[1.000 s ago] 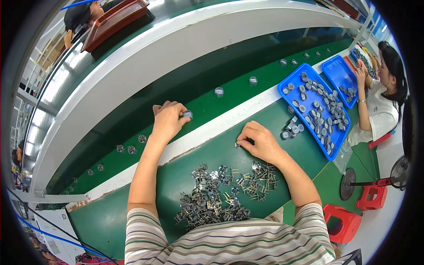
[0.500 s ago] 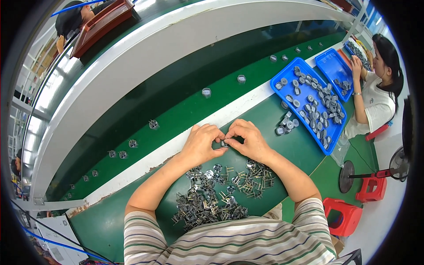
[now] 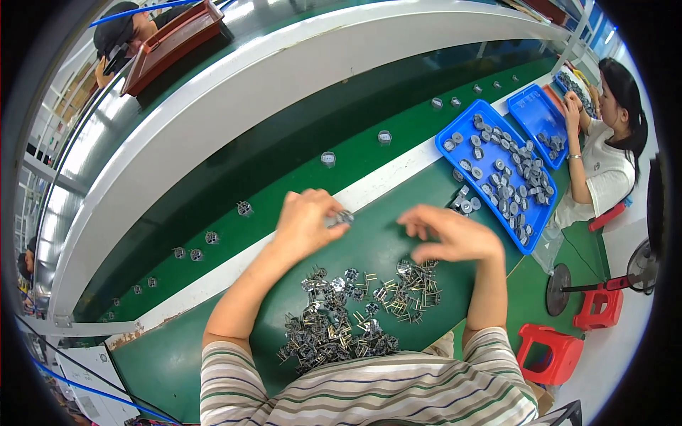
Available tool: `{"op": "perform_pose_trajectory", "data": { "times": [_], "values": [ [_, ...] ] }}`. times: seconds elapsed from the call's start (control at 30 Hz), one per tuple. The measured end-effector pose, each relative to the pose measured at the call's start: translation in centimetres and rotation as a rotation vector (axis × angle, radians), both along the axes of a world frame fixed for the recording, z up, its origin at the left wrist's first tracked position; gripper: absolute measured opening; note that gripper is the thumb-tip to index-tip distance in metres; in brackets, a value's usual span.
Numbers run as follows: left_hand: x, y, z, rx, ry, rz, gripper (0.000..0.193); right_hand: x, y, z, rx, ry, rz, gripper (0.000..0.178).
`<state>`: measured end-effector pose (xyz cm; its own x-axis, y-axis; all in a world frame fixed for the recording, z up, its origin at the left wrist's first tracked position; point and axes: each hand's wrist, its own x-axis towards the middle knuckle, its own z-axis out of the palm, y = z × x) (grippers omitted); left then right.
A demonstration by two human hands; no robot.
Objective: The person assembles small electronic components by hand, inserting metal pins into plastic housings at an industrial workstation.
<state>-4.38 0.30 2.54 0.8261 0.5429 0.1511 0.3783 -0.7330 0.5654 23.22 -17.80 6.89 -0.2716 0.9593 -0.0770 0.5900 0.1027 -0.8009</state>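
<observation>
My left hand (image 3: 304, 221) pinches a small round grey part (image 3: 344, 217) between thumb and fingers, over the table's far edge strip. Apart from it, to the right, my right hand (image 3: 458, 236) hovers above the green table, slightly blurred. Its fingers are apart with nothing seen between them. Just beyond its wrist lies a small group of grey round parts (image 3: 465, 204) beside the blue tray. Between my forearms spreads a heap of small metal-pronged parts (image 3: 334, 330), with a looser cluster of pronged parts (image 3: 410, 291) at its right.
A blue tray (image 3: 446, 130) of grey round parts stands at the right, a second blue tray (image 3: 522, 106) behind it. Beyond the white strip, a green belt (image 3: 284, 186) carries spaced-out parts. A co-worker (image 3: 597, 160) sits at right, near red stools (image 3: 550, 355) and a fan (image 3: 643, 263).
My hands have parted: the left drew slightly left with the grey part, while the right let go and moved right toward the loose grey parts. Parts on the belt shifted slightly left.
</observation>
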Motion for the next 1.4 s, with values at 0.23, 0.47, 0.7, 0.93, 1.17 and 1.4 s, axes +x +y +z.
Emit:
{"op": "perform_pose_trajectory", "data": {
  "times": [0.23, 0.47, 0.7, 0.93, 1.17, 1.4],
  "values": [
    [-3.8, 5.9, 1.2, 0.101, 0.349, 0.421, 0.027, -1.1, -0.7, 0.0, -0.246, -0.211, 0.263, 0.081],
    [-1.0, 5.2, 0.3, 0.378, -0.032, 0.183, 0.047, -3.9, 2.4, -3.9, -0.054, 0.150, 0.125, 0.023],
    [2.2, 5.9, -3.0, 0.321, -0.031, 0.082, 0.024, -4.5, 4.0, -7.3, -0.083, 0.608, -0.434, 0.016],
    [1.8, 5.2, -3.1, 0.254, -0.122, 0.099, 0.021, -3.6, 3.7, -5.4, 0.007, 0.283, -0.522, 0.017],
    [2.8, -1.6, -2.0, -0.126, -0.251, -0.080, 0.040, -2.8, 2.9, -3.6, -0.135, 0.543, -0.337, 0.010],
    [3.0, -2.6, -3.3, -0.153, -0.199, -0.109, 0.047, -3.2, 3.4, -5.7, 0.392, -0.018, -0.466, 0.014]
  ]
}}
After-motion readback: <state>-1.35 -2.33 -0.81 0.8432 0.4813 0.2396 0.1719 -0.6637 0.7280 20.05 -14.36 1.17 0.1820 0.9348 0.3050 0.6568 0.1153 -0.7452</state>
